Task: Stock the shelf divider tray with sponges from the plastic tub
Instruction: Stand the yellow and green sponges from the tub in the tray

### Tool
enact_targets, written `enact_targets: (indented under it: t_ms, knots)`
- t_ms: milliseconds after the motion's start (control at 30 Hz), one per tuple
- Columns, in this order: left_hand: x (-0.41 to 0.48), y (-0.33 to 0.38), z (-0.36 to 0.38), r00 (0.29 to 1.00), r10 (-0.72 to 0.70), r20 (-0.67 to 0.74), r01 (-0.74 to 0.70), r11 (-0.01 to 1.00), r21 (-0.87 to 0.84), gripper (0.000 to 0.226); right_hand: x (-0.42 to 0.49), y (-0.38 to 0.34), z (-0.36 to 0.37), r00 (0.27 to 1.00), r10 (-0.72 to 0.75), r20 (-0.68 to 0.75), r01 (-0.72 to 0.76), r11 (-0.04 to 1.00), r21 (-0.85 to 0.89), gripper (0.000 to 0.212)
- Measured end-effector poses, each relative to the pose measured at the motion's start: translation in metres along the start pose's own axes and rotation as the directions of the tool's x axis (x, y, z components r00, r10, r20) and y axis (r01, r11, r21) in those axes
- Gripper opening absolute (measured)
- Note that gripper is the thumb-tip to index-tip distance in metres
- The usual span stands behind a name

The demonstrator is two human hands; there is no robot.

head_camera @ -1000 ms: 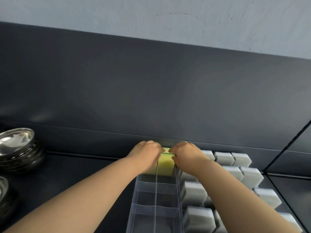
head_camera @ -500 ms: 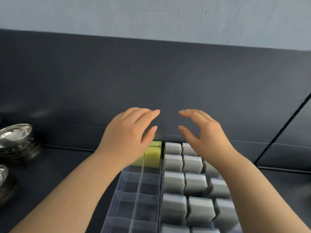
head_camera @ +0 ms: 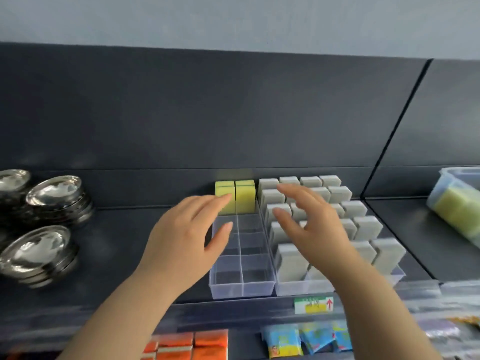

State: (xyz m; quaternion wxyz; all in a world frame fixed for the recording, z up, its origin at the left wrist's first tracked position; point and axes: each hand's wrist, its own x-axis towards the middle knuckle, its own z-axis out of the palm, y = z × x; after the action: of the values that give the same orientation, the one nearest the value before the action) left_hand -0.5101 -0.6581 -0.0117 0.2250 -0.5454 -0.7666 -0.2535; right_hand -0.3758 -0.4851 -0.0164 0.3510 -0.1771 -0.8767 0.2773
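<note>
L hand & R hand above tray: grips released, empty.
Tray clear rigid plastic, long axis 6–12 o'clock; blocky yellow sponges upright at its 12 o'clock end.

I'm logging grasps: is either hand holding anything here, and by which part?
Nothing is held. The left hand and right hand hover open, fingers spread; the yellow sponges stand ungripped at the far end of the divider tray.

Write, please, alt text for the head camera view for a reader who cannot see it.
An open left hand and right hand hover, empty, by a clear divider tray whose back compartments alone hold yellow sponges. Grey sponges fill the neighbouring tray; a plastic tub of more sponges sits far right, stacked steel bowls at left.
</note>
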Motion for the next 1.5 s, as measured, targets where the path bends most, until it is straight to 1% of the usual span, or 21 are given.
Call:
enact_targets:
  t_ms: [133,267,367,533,633,733,900,1000,1067,1133,1200,1300,1367,1500]
  knots:
    - [-0.043,0.013,0.016,0.994,-0.002,0.108,0.013,0.995,-0.100,0.041,-0.059,-0.003,0.012,0.994,0.098,0.047,-0.096,0.994,-0.050,0.038]
    - [-0.061,0.045,0.040,0.980,0.032,0.196,0.007,0.980,-0.197,0.046,-0.111,0.011,-0.005,0.966,0.248,0.068,-0.242,0.967,-0.080,0.040]
    - [-0.059,0.075,0.057,0.968,0.070,0.240,-0.005,0.966,-0.260,0.046,-0.139,0.029,-0.037,0.949,0.314,-0.007,-0.313,0.943,-0.111,0.041]
    - [-0.037,0.139,0.087,0.956,0.169,0.240,-0.093,0.950,-0.297,0.044,-0.174,0.069,-0.107,0.917,0.371,-0.147,-0.391,0.910,-0.140,0.040]
    - [-0.017,0.196,0.111,0.951,0.203,0.232,-0.120,0.937,-0.329,0.042,-0.199,0.100,-0.160,0.885,0.421,-0.198,-0.450,0.883,-0.133,0.039]
    - [0.003,0.274,0.138,0.937,0.270,0.221,-0.166,0.903,-0.397,0.041,-0.233,0.134,-0.225,0.850,0.464,-0.250,-0.507,0.849,-0.150,0.038]
    - [0.022,0.413,0.180,0.875,0.442,0.198,-0.306,0.822,-0.479,0.041,-0.309,0.187,-0.328,0.746,0.542,-0.385,-0.630,0.762,-0.149,0.036]
    - [0.023,0.473,0.202,0.837,0.514,0.189,-0.361,0.778,-0.515,0.035,-0.347,0.210,-0.367,0.685,0.595,-0.420,-0.694,0.709,-0.127,0.037]
    - [0.022,0.501,0.215,0.807,0.551,0.212,-0.379,0.759,-0.530,0.036,-0.364,0.224,-0.384,0.656,0.619,-0.432,-0.722,0.681,-0.122,0.036]
    - [0.022,0.521,0.227,0.786,0.563,0.254,-0.374,0.761,-0.530,0.037,-0.377,0.236,-0.395,0.645,0.640,-0.419,-0.738,0.663,-0.123,0.036]
    - [0.026,0.530,0.238,0.776,0.578,0.253,-0.405,0.764,-0.503,0.038,-0.384,0.246,-0.400,0.639,0.654,-0.406,-0.747,0.652,-0.126,0.038]
    - [0.041,0.548,0.255,0.774,0.566,0.284,-0.358,0.761,-0.540,0.037,-0.386,0.270,-0.412,0.619,0.678,-0.396,-0.765,0.634,-0.113,0.039]
    - [0.055,0.556,0.269,0.782,0.565,0.263,-0.363,0.756,-0.545,0.038,-0.379,0.289,-0.418,0.617,0.686,-0.385,-0.770,0.627,-0.118,0.039]
    - [0.094,0.568,0.295,0.810,0.546,0.212,-0.357,0.748,-0.560,0.039,-0.354,0.328,-0.436,0.641,0.678,-0.360,-0.756,0.639,-0.140,0.040]
